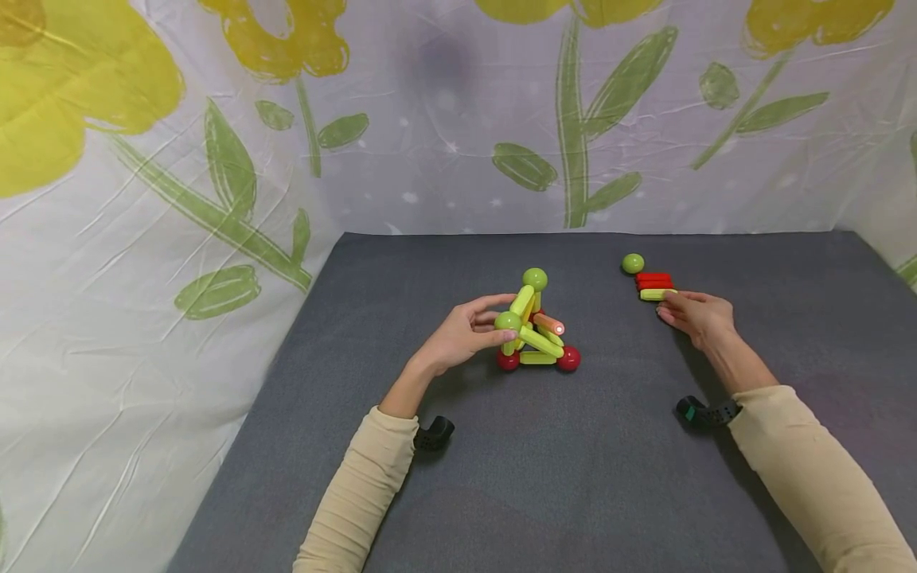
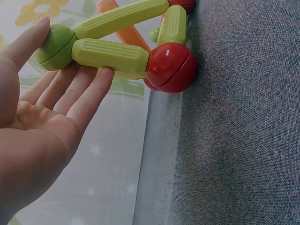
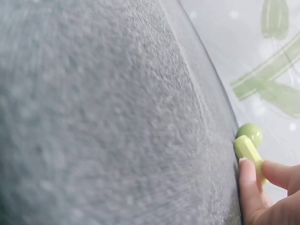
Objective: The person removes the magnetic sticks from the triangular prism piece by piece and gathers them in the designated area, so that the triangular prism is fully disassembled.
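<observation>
In the head view my left hand [image 1: 469, 330] steadies a frame of building rods and balls standing on the table. Its thumb lies on a green ball [image 2: 57, 47] at the frame's near left, with the fingers behind it and under a yellow-green rod [image 2: 110, 55]. Red balls [image 1: 569, 358] form the lower corners, another green ball [image 1: 535, 279] the top, and an orange rod [image 1: 548, 323] pokes out on the right. Far to the right, my right hand [image 1: 698, 318] pinches one end of a loose yellow-green rod [image 3: 249, 151] between thumb and fingers.
Two red rods [image 1: 654, 278] lie side by side just beyond the rod in my right hand. A loose green ball [image 1: 633, 263] sits behind them, near the back of the dark grey table [image 1: 501, 461]. Flower-printed cloth [image 1: 444, 159] hangs behind the table and along its left side.
</observation>
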### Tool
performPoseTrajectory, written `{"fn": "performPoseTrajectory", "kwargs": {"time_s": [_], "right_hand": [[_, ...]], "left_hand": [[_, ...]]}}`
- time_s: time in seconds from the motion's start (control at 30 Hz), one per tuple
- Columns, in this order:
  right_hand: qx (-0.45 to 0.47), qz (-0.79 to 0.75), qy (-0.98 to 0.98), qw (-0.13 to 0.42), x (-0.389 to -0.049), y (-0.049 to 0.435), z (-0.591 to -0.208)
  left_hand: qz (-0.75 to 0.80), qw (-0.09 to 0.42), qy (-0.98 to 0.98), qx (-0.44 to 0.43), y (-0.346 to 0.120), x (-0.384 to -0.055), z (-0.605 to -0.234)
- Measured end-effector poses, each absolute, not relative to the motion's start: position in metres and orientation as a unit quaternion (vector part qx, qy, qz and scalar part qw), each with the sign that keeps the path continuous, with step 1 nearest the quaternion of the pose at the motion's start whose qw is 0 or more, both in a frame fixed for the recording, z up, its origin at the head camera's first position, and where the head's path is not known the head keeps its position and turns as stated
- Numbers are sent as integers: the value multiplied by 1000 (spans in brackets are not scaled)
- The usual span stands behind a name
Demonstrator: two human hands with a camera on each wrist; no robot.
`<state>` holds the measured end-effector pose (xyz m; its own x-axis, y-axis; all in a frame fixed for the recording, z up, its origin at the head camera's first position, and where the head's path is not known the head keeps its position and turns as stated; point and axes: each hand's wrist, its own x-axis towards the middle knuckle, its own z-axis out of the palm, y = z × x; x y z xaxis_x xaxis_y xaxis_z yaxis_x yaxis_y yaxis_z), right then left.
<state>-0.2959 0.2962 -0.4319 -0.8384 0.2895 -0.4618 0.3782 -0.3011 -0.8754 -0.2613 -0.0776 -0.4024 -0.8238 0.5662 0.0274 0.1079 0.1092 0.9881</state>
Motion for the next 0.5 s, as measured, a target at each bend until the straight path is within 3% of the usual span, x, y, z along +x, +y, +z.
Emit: {"fn": "performPoseTrajectory", "kwargs": {"time_s": [0.5], "right_hand": [[283,-767,572,63,-300,301,-431]], "left_hand": [[628,187,719,230,-77,-259,-399]]}}
